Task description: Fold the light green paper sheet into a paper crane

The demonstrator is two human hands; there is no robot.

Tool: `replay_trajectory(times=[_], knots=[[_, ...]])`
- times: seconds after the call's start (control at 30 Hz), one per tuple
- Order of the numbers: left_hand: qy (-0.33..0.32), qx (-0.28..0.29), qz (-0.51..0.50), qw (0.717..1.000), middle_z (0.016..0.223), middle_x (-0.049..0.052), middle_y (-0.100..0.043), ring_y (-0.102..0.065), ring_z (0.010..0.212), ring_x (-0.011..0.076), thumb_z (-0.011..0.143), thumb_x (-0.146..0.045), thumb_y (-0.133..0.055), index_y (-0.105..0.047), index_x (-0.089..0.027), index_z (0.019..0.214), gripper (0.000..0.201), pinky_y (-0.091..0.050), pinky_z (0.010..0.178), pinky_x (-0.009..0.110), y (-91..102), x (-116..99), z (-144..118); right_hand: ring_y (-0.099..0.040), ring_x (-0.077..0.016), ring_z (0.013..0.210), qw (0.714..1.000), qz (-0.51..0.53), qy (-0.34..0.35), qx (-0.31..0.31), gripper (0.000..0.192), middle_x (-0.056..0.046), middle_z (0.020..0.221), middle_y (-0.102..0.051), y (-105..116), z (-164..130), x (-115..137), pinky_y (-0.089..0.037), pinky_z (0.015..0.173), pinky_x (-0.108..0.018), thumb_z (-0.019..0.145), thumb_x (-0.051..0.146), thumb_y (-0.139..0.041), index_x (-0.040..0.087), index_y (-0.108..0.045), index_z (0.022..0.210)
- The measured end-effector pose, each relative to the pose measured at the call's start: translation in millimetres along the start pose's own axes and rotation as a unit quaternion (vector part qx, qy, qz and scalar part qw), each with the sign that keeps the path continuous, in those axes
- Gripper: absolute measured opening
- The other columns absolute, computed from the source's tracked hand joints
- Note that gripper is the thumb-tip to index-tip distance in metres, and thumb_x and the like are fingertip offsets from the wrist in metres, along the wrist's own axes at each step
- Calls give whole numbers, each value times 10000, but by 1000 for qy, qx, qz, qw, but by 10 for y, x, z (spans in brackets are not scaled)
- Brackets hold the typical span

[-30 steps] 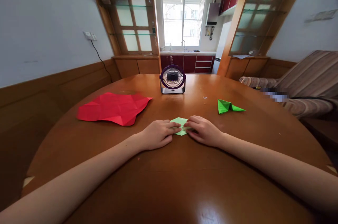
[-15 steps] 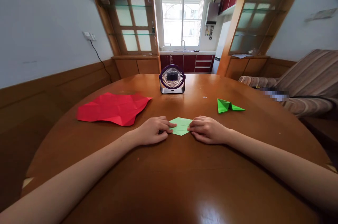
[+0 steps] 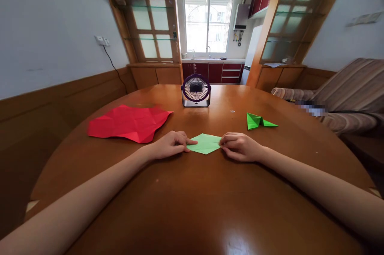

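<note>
A folded sheet of light green paper point(image 3: 205, 144) lies flat on the table in front of me, pointed at its sides, with crease lines across it. My left hand point(image 3: 171, 144) grips its left corner, forefinger pressed on top and thumb at the near edge. At the opposite corner, my right hand point(image 3: 240, 147) pinches the paper between thumb and fingertips. Part of that right corner is hidden under the fingers. Farther right, a brighter green folded paper piece point(image 3: 255, 120) stands up in peaks. A creased red paper sheet point(image 3: 129, 123) is spread out beyond my left hand.
A small purple fan point(image 3: 196, 89) stands upright toward the far side of the round-ended wooden table point(image 3: 192, 207). To the right is a striped armchair point(image 3: 351, 91). A black cord point(image 3: 112, 63) hangs from a wall socket at the left.
Both hands have slid outward, the left to the left and the right slightly to the right. More of the light green paper shows between them. The other papers and the fan stay put.
</note>
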State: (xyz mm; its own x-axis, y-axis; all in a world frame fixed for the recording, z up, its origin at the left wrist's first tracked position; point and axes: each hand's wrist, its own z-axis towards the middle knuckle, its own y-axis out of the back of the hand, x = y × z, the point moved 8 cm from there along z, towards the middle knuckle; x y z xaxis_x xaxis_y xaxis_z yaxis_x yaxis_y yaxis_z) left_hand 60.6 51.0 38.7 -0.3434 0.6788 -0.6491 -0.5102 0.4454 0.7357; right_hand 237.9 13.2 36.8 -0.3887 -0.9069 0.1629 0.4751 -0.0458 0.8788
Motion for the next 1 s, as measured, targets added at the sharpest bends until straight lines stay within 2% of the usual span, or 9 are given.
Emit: replay_trajectory(times=[0.1, 0.2, 0.33, 0.5, 0.6, 0.77, 0.9, 1.0], knots=[[-4, -7, 0, 1000, 1089, 83, -711, -607, 921, 190, 789, -187, -535, -705, -181, 707, 189, -477, 846, 351, 34, 3, -18, -613, -182, 830, 1000, -2, -7, -16, 221, -91, 922, -662, 25, 6, -11, -507, 781, -343, 901, 202, -479, 186, -673, 795], [-33, -23, 41, 998, 1071, 87, -701, -618, 951, 184, 805, -148, -491, -685, -173, 730, 209, -473, 864, 339, 22, -70, -24, -603, -199, 933, 999, 14, -32, -33, 181, -110, 1043, -632, 53, 18, -39, -495, 857, -376, 893, 213, -506, 183, -678, 844], [-75, -94, 154, 981, 1107, 91, -641, -573, 1038, 187, 875, -198, -469, -666, -179, 865, 198, -440, 914, 329, -39, -241, -18, -613, -180, 936, 996, 54, -62, -23, 153, -110, 1061, -628, 26, 30, -72, -506, 847, -336, 902, 222, -515, 170, -659, 886], [-120, -50, 302, 944, 1051, 83, -638, -568, 959, 199, 923, -255, -441, -652, -201, 1067, 262, -419, 853, 337, -308, -354, 14, -621, -180, 907, 997, 50, -58, -24, 152, -93, 976, -665, 14, 44, -50, -505, 835, -337, 913, 241, -511, 176, -648, 907], [-104, -47, 352, 929, 1064, 87, -645, -559, 982, 220, 954, -310, -409, -643, -201, 1121, 308, -394, 870, 367, -319, -317, 27, -626, -181, 877, 997, 48, -46, -27, 159, -87, 909, -679, 26, 67, 28, -503, 819, -339, 916, 235, -502, 173, -648, 926], [-52, -70, 412, 907, 1037, 120, -619, -543, 963, 241, 970, -385, -364, -668, -174, 1099, 392, -387, 866, 398, -273, -257, 48, -636, -171, 820, 997, 71, -28, -30, 170, -84, 863, -695, 35, 122, 219, -502, 785, -329, 923, 226, -493, 171, -654, 936], [-9, -86, 393, 916, 1011, 115, -621, -549, 944, 241, 949, -482, -389, -644, -147, 1150, 467, -413, 830, 383, -284, -201, 58, -642, -164, 844, 991, 132, -18, -31, 157, -84, 891, -697, 2, 155, 313, -515, 776, -299, 915, 225, -518, 170, -657, 965], [1, -100, 368, 924, 1049, 115, -628, -551, 983, 254, 918, -531, -434, -634, -142, 1168, 505, -418, 849, 394, -291, -184, 58, -643, -157, 877, 983, 172, -30, -49, 163, -86, 942, -692, -7, 154, 270, -524, 789, -287, 921, 207, -513, 170, -655, 992]])
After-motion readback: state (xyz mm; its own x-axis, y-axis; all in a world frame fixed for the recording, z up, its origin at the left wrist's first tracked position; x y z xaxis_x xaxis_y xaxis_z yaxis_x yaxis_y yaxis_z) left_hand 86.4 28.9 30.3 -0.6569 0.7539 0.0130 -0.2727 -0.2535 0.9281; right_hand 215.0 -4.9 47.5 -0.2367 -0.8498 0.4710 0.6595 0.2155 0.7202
